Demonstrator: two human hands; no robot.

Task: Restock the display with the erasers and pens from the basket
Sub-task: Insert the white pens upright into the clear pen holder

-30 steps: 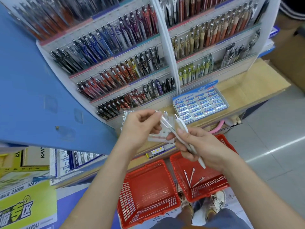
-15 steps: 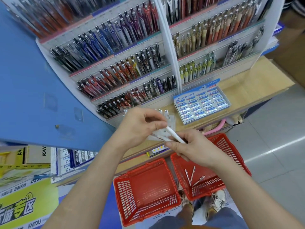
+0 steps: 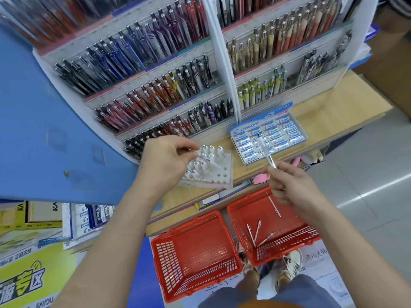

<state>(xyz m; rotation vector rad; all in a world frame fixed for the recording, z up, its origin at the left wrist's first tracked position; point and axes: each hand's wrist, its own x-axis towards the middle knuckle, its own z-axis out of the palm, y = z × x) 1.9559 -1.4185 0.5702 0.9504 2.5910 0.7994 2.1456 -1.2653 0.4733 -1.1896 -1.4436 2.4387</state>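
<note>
Pinching a white pen (image 3: pixel 210 162) between thumb and fingertips, the left hand (image 3: pixel 165 161) hovers over a white perforated pen stand (image 3: pixel 219 176) on the wooden shelf (image 3: pixel 333 107). The hand covers the stand's left side, so the upright white pens in it cannot be counted exactly; several holes along its near right edge stand open. The right hand (image 3: pixel 289 185), fingers curled, grips one clear pen (image 3: pixel 265 152) by its lower end. The pen points up and away, crossing in front of the blue-and-white Pilot eraser box (image 3: pixel 287 132), which sits on the shelf just right of the stand with its erasers packed in rows. Behind both rises a tiered pen rack (image 3: pixel 155 85) filled with coloured pens, and a blue panel (image 3: pixel 33 118) lies to its left. Two red baskets sit on the floor below: the right basket (image 3: pixel 242 210) holds four loose pens (image 3: pixel 258 228), one apart near the far side and three together nearer; the left basket (image 3: pixel 164 258) stands just beside it.
</note>
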